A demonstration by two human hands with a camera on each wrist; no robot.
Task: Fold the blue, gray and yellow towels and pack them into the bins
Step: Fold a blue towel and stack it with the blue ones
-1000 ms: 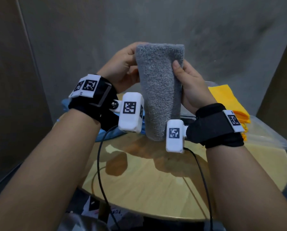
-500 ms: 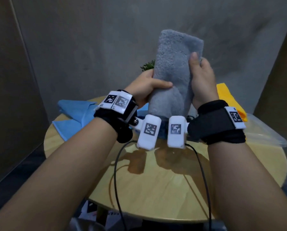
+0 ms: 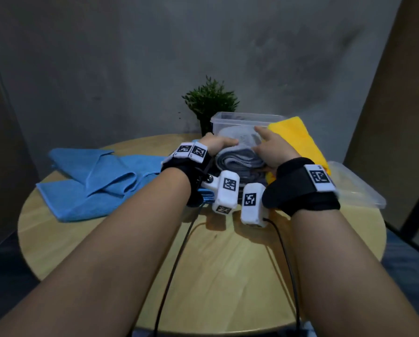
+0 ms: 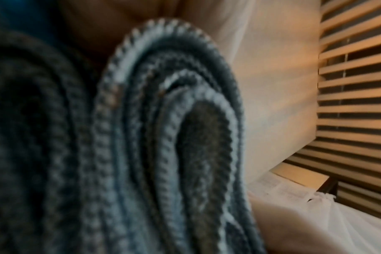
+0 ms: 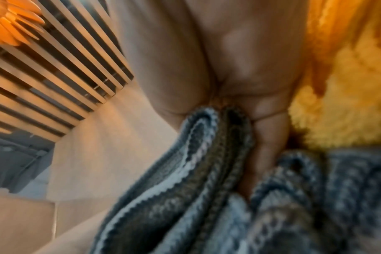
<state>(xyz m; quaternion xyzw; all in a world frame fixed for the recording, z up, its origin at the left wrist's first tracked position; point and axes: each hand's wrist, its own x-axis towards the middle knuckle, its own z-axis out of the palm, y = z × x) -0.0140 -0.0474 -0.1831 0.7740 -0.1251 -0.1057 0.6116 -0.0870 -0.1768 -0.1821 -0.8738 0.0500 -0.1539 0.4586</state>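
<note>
A folded gray towel (image 3: pixel 240 158) lies on its side at the open top of a clear plastic bin (image 3: pixel 242 116) at the table's back. My left hand (image 3: pixel 218 143) grips its left end and my right hand (image 3: pixel 270 148) its right end, the index finger raised. The left wrist view shows the gray towel's stacked stitched edges (image 4: pixel 163 137). In the right wrist view my fingers (image 5: pixel 265 137) are tucked beside the gray towel's fold (image 5: pixel 196 163), against a yellow towel (image 5: pixel 348 86). That yellow towel (image 3: pixel 298 138) lies at the bin's right side. A blue towel (image 3: pixel 94 181) lies crumpled on the left.
The round wooden table (image 3: pixel 215 276) carries a small potted plant (image 3: pixel 210 100) behind the bin and a clear lid (image 3: pixel 356 188) at the right edge. Cables from the wrist cameras trail over the near half of the table. A gray wall stands close behind.
The gray towel was held upright in the air in front of me. Both hands have carried it forward and down, and it now lies on its side at the bin.
</note>
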